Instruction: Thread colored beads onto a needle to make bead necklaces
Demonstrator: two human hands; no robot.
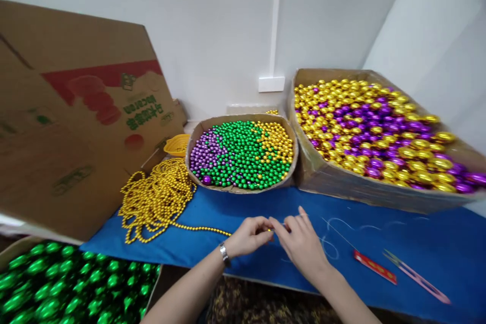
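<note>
Over the blue cloth (235,207), my left hand (248,235) pinches the end of a gold bead strand (159,200) that trails left into a heap. A watch sits on that wrist. My right hand (301,240) meets it fingertip to fingertip and pinches a thin white thread (334,228) that loops off to the right. Just behind the hands stands a shallow cardboard box (243,190) of small purple, green and gold beads.
A large cardboard box (364,190) of big gold and purple beads fills the back right. A box of big green beads (72,283) sits at lower left under a tilted cardboard flap (76,111). A red strip (375,267) and pink snips (415,277) lie at right. A yellow basket (176,145) stands behind the heap.
</note>
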